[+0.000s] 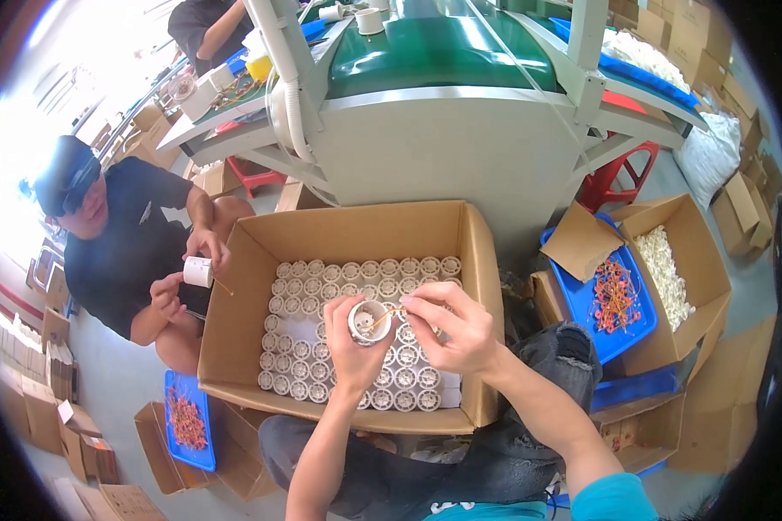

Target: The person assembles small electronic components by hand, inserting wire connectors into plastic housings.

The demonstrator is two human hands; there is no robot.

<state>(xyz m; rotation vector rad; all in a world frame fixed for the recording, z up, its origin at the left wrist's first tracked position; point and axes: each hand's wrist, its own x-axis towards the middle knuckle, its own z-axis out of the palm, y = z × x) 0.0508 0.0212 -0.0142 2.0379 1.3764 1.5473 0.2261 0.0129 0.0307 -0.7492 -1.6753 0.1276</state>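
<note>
My left hand point(354, 352) is wrapped round a white plastic cup-shaped housing point(369, 322), its open end facing up toward me. Thin yellowish wires point(386, 318) come out of the housing. The fingertips of my right hand point(447, 326) pinch these wires just right of the rim. Both hands are above a large cardboard box point(347, 417) between my knees. Rows of round white plastic parts point(304, 369) stand inside it, on a pale sheet. My hands hide some of the rows.
At left, a co-worker point(130, 234) holds another white housing point(197, 272). Blue trays of red-and-yellow wire pieces point(615, 295) point(187, 421) lie on both sides. A carton of small white parts point(665, 278) stands at right. Ahead is a green conveyor belt point(443, 61) on a grey frame.
</note>
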